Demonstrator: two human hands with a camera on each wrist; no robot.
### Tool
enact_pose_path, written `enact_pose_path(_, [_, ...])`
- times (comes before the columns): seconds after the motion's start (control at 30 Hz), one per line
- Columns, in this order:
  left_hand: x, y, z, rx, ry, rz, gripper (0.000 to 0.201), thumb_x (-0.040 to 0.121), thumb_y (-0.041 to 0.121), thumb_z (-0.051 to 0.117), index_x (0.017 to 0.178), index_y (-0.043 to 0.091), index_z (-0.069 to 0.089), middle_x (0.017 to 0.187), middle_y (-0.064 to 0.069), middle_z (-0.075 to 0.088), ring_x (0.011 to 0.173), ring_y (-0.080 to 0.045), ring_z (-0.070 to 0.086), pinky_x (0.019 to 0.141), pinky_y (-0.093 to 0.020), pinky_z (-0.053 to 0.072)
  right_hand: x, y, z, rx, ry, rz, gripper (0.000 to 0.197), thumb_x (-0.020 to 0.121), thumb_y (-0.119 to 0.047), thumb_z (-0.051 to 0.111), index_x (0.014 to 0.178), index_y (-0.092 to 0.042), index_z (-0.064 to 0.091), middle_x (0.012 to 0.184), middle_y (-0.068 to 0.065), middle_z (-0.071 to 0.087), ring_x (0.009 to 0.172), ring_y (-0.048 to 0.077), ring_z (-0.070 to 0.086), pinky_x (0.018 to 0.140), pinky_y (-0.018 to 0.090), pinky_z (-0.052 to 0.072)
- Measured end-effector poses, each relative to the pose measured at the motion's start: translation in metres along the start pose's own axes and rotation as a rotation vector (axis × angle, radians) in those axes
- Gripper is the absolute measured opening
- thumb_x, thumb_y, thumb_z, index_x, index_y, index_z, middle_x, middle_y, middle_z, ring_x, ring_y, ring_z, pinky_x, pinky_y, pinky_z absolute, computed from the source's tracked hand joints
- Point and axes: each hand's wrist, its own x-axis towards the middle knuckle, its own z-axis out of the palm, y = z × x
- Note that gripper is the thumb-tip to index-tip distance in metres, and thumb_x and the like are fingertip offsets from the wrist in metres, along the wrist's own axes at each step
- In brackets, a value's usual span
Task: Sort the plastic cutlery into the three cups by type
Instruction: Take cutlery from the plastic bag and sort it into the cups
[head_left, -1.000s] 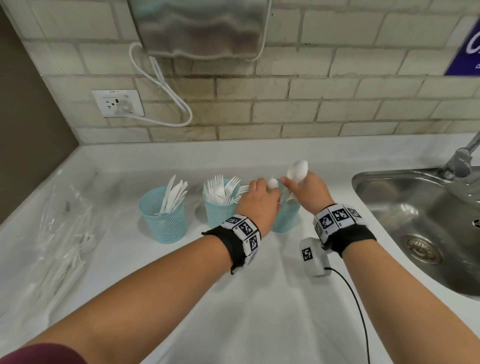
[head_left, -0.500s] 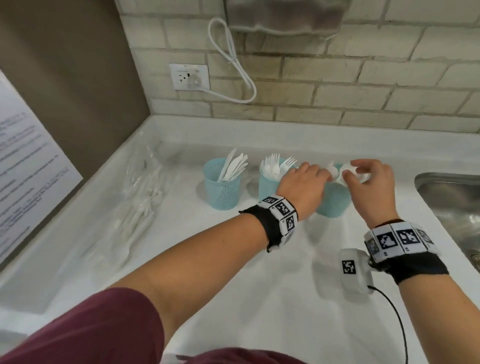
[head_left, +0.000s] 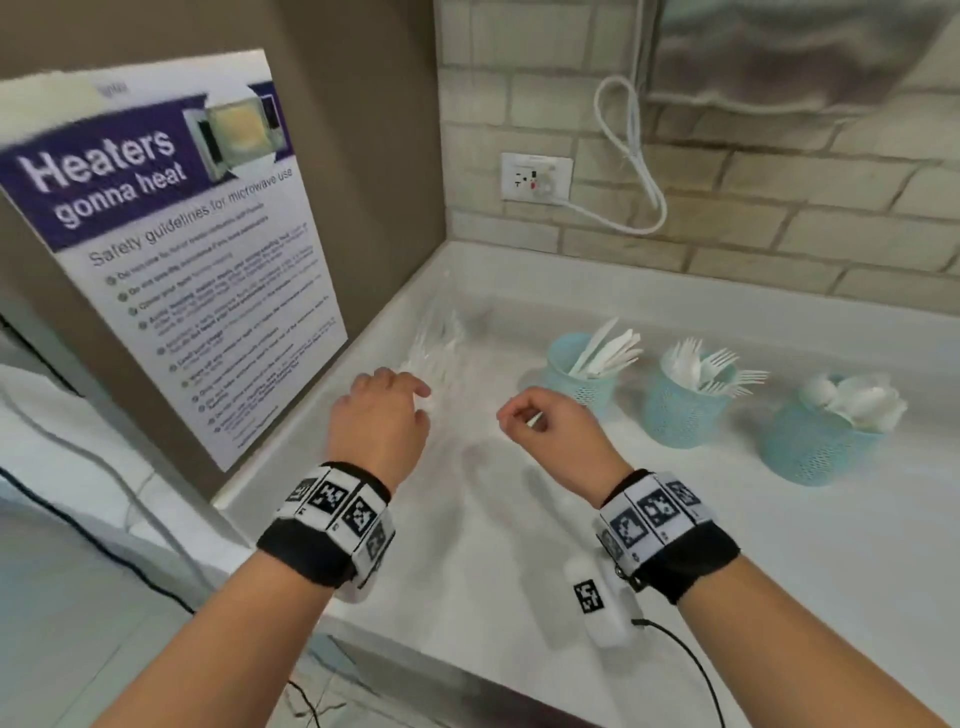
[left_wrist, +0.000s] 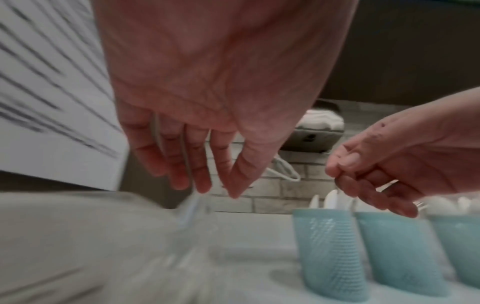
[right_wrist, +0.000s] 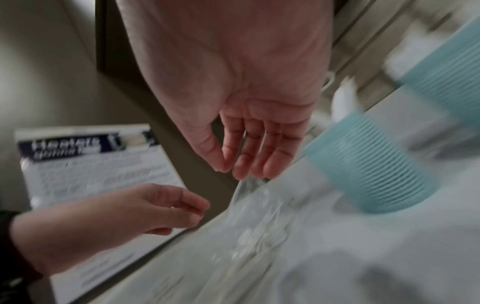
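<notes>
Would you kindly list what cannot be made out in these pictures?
- Clear bag of cutlery: contents unreadable, motion blur in every view.
- Spoon cup: count untellable, white spoons overlap.
- Poster small print: blurred in head and right wrist views.
- Right hand: head view hides its palm; right wrist shows nothing held.

Poster (head_left: 171, 249) on wall, left of bench: "Heaters gonna heat" in white on purple; under it "Safety guidelines for microwave use". Small print too blurred.

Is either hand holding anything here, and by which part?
Nothing is held: left hand and right hand hang open above the clear plastic bag of white cutlery.
</notes>
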Motion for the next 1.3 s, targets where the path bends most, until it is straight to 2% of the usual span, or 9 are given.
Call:
enact_pose_path(0.13, [-0.020,-0.036,-0.005,0.028,-0.035,-0.176,0.040,0.089,0.015,0.054,0.129,0.016,0.049,0.123,-0.011,0.055,0.113,-0.028,0.052,0.085,-0.038,0.045,0.026,-0.026,0.048,-0.037,-0.105,-0.011,0.014,0.089,-0.023,0.059,0.093,-0.013,0.069,0.093,-0.004,0.068,0.071,-0.006,0.056,0.066,0.004,0.039])
enact_pose_path(0.33, [-0.028,-0.032,-0.014,-0.310,-0.158,-0.247,0.024,0.088,0.027,0.061,0.110,0.018,0.059,0.101,0.003,0.065,0.085,-0.017,0.060,0.077,-0.030,0.048,0.031,-0.051,0.092,-0.081,-0.219,0.186,0.056,0.092,-0.051,0.042,0.092,-0.002,0.068,0.089,0.012,0.072,0.080,0.030,0.068,0.079,0.042,0.056])
enact_pose_path(0.47, [-0.031,-0.016,-0.017,-0.619,-0.209,-0.256,0.018,0.081,0.028,0.070,0.088,0.024,0.054,0.083,0.005,0.067,0.074,-0.015,0.065,0.071,-0.032,0.053,0.022,-0.052,0.080,0.067,-0.189,0.302,0.029,0.088,-0.027,0.055,0.073,-0.003,0.061,0.073,0.013,0.066,0.055,0.027,0.064,0.055,0.033,0.054])
enact_pose_path(0.53, [-0.030,-0.012,-0.018,-0.697,-0.252,-0.231,0.019,0.083,0.025,0.067,0.089,0.023,0.049,0.085,0.001,0.068,0.075,-0.016,0.066,0.069,-0.031,0.052,0.018,-0.047,0.067,0.018,-0.182,0.303,0.016,0.083,-0.012,0.056,0.074,-0.001,0.064,0.077,0.016,0.068,0.054,0.024,0.061,0.056,0.033,0.055])
enact_pose_path(0.63, [-0.015,-0.002,-0.017,-0.476,-0.219,0.028,0.021,0.090,0.014,0.053,0.108,0.025,0.053,0.109,0.003,0.064,0.096,-0.016,0.059,0.083,-0.032,0.049,0.006,-0.041,0.038,-0.161,-0.176,0.231,0.015,0.082,-0.007,0.059,0.090,-0.009,0.071,0.080,0.000,0.067,0.057,0.012,0.055,0.056,0.025,0.051])
enact_pose_path(0.73, [0.006,0.024,-0.010,-0.230,-0.128,0.416,0.043,0.091,0.009,0.052,0.129,0.030,0.052,0.132,0.006,0.047,0.122,-0.017,0.036,0.098,-0.033,0.040,-0.010,-0.039,-0.003,-0.400,-0.169,0.141,0.024,0.086,-0.008,0.056,0.097,-0.022,0.072,0.088,-0.007,0.060,0.080,0.013,0.059,0.075,0.029,0.052])
enact_pose_path(0.9, [0.030,0.081,0.001,0.018,-0.173,0.720,0.024,0.093,0.039,0.052,0.115,0.035,0.061,0.127,0.014,0.056,0.124,-0.015,0.040,0.104,-0.036,0.022,-0.039,-0.022,-0.072,-0.631,-0.039,0.234,0.018,0.088,-0.021,0.058,0.092,-0.030,0.073,0.096,-0.006,0.068,0.092,0.017,0.062,0.079,0.030,0.050])
enact_pose_path(1.07, [0.039,0.088,0.005,0.028,-0.097,0.600,0.023,0.085,0.051,0.057,0.089,0.028,0.063,0.094,0.010,0.066,0.099,-0.013,0.058,0.101,-0.036,0.024,-0.064,0.010,-0.131,-0.711,0.097,0.348,0.015,0.089,-0.023,0.061,0.092,-0.025,0.075,0.099,-0.003,0.072,0.095,0.021,0.064,0.077,0.028,0.048])
enact_pose_path(1.3, [0.037,0.055,0.008,-0.314,-0.078,0.278,0.017,0.083,0.043,0.067,0.085,0.027,0.062,0.083,0.009,0.059,0.080,-0.015,0.057,0.071,-0.029,0.038,-0.072,0.035,-0.164,-0.990,0.154,0.505,0.029,0.087,-0.010,0.051,0.106,-0.023,0.069,0.110,0.004,0.067,0.101,0.026,0.062,0.080,0.031,0.048])
